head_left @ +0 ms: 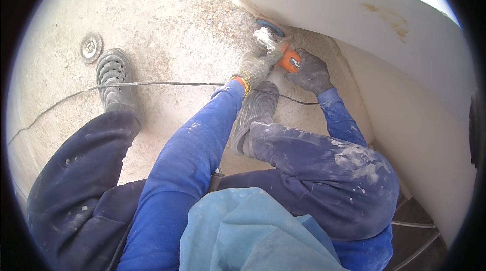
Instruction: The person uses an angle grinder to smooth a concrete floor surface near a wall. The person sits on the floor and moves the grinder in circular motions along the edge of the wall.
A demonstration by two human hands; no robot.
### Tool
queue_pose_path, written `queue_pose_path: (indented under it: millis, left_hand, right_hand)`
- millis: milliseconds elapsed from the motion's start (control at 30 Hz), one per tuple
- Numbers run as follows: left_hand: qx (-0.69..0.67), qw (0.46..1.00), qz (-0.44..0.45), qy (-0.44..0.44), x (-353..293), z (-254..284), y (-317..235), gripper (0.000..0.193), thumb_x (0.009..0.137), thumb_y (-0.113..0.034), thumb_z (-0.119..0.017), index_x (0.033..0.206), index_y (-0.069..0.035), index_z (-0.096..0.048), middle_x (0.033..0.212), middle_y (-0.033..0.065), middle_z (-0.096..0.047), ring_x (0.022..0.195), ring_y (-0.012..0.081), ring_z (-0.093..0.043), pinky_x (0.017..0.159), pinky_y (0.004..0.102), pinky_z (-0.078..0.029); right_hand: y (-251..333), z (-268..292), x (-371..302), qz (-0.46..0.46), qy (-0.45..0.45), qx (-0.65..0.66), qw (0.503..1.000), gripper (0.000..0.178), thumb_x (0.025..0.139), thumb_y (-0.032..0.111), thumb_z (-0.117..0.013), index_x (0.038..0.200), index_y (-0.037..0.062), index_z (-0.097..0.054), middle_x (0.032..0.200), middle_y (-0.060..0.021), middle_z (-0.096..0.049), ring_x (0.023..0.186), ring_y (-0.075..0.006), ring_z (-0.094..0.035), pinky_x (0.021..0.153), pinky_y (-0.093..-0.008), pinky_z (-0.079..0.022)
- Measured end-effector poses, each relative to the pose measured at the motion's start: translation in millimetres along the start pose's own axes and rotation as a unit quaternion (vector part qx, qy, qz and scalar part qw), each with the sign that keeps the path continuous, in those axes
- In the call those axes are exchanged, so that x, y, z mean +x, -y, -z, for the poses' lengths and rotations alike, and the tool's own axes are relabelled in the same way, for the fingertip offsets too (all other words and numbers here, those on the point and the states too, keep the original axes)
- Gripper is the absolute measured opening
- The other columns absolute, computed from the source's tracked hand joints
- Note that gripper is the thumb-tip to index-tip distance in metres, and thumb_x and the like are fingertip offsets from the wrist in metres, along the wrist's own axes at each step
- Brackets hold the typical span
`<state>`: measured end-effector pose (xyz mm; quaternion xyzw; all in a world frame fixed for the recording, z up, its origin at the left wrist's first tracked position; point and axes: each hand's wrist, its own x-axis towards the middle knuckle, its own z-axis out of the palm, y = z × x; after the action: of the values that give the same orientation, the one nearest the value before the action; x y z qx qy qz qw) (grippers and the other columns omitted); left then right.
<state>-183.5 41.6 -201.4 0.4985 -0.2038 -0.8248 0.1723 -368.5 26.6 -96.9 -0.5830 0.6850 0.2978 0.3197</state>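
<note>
Both my gloved hands hold an orange angle grinder (289,59) with a silver gear head. My left hand (257,66), in a dusty grey glove, wraps round the tool just behind the head. Farther back, my right hand (312,72) in a dark glove grips the orange body at its rear. The blue-edged disc (270,27) is at the lower edge of a large pale curved piece (324,5); whether it touches cannot be made out. Parts of the grinder's body are hidden by my fingers.
A dark power cable (167,83) runs leftward across the dusty floor (167,28), over my left clog (113,71). Beyond that clog lies a round, worn disc (91,48). My right clog (255,114) is close below my hands. A pale curved wall (405,114) rises along the right.
</note>
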Motion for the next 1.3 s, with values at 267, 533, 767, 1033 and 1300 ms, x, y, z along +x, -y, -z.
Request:
queue_pose_path:
  millis: [267,533,767,1033,1300]
  left_hand:
    - [-0.064,0.995,-0.079,-0.019,2,1,-9,0.058,0.101,-0.039,-0.075,0.141,-0.001,-0.061,0.123,0.0118,-0.069,0.100,0.0189,-0.072,0.084,0.0336,-0.062]
    - [-0.030,0.995,-0.093,-0.031,19,10,-19,0.056,0.102,-0.043,-0.074,0.142,-0.005,-0.064,0.125,0.0080,-0.069,0.106,0.0166,-0.067,0.085,0.0335,-0.059]
    - [-0.017,0.993,-0.109,-0.052,24,9,-13,0.058,0.101,-0.049,-0.074,0.141,-0.008,-0.066,0.124,0.0068,-0.070,0.106,0.0138,-0.066,0.084,0.0321,-0.057]
    - [-0.062,0.995,-0.069,-0.035,25,15,-13,0.058,0.101,-0.044,-0.075,0.140,-0.004,-0.064,0.121,0.0079,-0.070,0.099,0.0169,-0.070,0.084,0.0324,-0.060]
    - [-0.099,0.992,-0.071,-0.036,25,23,-14,0.054,0.100,-0.040,-0.077,0.138,-0.003,-0.065,0.120,0.0097,-0.070,0.096,0.0171,-0.072,0.079,0.0324,-0.062]
  right_hand:
    - [6,4,12,0.035,-0.045,0.005,0.998,0.069,0.073,0.045,-0.084,0.129,0.0111,-0.062,0.123,-0.0147,-0.073,0.112,-0.0335,-0.072,0.098,-0.0451,-0.057]
    - [9,10,34,0.009,-0.040,-0.040,0.998,0.083,0.075,0.050,-0.085,0.143,0.0113,-0.058,0.134,-0.0153,-0.070,0.121,-0.0330,-0.069,0.103,-0.0452,-0.056]
    - [6,8,33,0.020,-0.036,-0.046,0.998,0.088,0.076,0.051,-0.085,0.148,0.0109,-0.055,0.139,-0.0154,-0.068,0.125,-0.0327,-0.068,0.106,-0.0443,-0.055]
    - [18,19,32,0.004,-0.013,-0.039,0.999,0.088,0.076,0.049,-0.085,0.151,0.0144,-0.053,0.139,-0.0167,-0.068,0.125,-0.0336,-0.068,0.107,-0.0452,-0.055]
    - [24,18,32,0.031,-0.051,-0.025,0.998,0.084,0.074,0.047,-0.087,0.145,0.0136,-0.058,0.134,-0.0172,-0.070,0.121,-0.0337,-0.070,0.104,-0.0455,-0.056]
